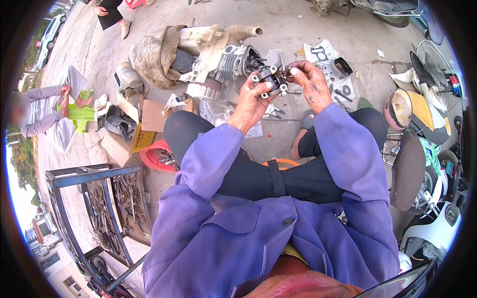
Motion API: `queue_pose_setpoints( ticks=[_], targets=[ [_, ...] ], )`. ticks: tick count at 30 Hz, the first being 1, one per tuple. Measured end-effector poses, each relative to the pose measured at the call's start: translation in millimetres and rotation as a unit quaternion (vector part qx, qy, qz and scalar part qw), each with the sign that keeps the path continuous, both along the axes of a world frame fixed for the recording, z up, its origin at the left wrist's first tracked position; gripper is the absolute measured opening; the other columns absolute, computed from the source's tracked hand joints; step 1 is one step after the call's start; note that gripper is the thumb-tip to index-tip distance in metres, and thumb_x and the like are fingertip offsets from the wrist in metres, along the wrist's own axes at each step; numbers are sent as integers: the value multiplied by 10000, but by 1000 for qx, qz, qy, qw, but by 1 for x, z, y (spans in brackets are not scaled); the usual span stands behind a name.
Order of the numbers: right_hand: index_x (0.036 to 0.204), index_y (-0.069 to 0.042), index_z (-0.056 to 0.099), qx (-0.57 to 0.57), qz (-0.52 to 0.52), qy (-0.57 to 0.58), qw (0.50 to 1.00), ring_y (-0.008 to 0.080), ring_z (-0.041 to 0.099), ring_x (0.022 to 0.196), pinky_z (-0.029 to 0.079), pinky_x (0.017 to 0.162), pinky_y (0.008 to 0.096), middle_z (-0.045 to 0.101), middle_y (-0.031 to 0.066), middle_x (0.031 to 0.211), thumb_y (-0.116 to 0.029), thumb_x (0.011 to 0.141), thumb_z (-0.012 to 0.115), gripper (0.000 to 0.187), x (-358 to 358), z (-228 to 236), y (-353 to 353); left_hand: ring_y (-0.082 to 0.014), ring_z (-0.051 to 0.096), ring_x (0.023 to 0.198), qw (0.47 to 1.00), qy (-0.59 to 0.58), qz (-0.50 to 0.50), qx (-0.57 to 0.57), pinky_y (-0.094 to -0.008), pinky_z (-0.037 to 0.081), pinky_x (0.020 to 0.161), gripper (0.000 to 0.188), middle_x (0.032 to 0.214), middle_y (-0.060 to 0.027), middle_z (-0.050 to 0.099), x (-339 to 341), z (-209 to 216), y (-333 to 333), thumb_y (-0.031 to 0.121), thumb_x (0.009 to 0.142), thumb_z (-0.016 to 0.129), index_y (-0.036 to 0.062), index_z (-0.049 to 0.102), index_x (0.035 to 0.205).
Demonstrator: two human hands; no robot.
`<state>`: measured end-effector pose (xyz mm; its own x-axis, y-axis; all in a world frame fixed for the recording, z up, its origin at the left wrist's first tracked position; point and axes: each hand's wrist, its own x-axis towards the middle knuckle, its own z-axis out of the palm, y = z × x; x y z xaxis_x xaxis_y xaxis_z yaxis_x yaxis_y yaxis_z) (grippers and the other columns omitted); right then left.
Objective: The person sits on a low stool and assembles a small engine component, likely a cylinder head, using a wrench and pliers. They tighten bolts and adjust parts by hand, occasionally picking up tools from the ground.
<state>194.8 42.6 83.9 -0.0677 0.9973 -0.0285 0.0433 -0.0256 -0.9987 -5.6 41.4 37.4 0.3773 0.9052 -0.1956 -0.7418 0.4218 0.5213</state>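
The left hand (254, 97) grips a small grey metal engine part (271, 79) from below, fingers curled shut around its body; the right hand (310, 82) meets it from three o'clock, fingertips pinched on the part's right end; the part sits between both hands, held above the knees, near twelve o'clock of the view; just beyond it, at eleven o'clock, lies a finned engine block (233, 62) on the concrete ground (278, 25); a white cloth with gaskets and small parts (330, 62) lies at one o'clock; a blue metal rack (94, 198) stands at eight o'clock.
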Motion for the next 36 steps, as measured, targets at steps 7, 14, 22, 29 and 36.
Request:
queue_pose_setpoints(
  ticks=[7,14,22,29,36],
  targets=[
    [1170,65,594,-2,6,9,1000,203,669,981,548,926,340,665,129,1076,-185,1009,607,298,0,-1,-1,-234,673,1072,1000,-3,-2,-1,-423,614,936,553,1188,-98,624,1,4,-2,-11,845,717,82,431,1310],
    [1135,64,622,24,-10,6,1000,192,710,912,551,853,313,712,134,1006,-161,993,608,267,-1,-5,0,-225,674,1060,1000,-10,-5,-5,-424,610,935,573,1165,-90,636,1,3,0,-35,838,716,73,431,1324],
    [1107,63,624,27,-15,-25,999,177,702,881,547,823,311,715,124,979,-143,988,611,238,-3,0,-2,-223,673,1034,998,53,27,1,-405,584,918,683,1146,-123,641,5,3,-4,-69,826,718,43,384,1411],
    [1061,-3,633,131,-40,-178,975,195,675,803,528,737,331,689,103,924,-115,958,645,153,-7,6,-9,-211,667,1013,995,91,38,17,-368,568,854,733,1136,-131,647,6,8,-7,-40,816,761,35,381,1438],
    [1005,-24,619,253,-45,-296,920,319,674,798,523,701,392,655,140,940,-76,907,701,138,-17,19,-16,-187,668,981,982,174,50,56,-315,556,833,703,1086,-132,676,7,9,-9,-27,800,787,0,424,1402]
  ],
)
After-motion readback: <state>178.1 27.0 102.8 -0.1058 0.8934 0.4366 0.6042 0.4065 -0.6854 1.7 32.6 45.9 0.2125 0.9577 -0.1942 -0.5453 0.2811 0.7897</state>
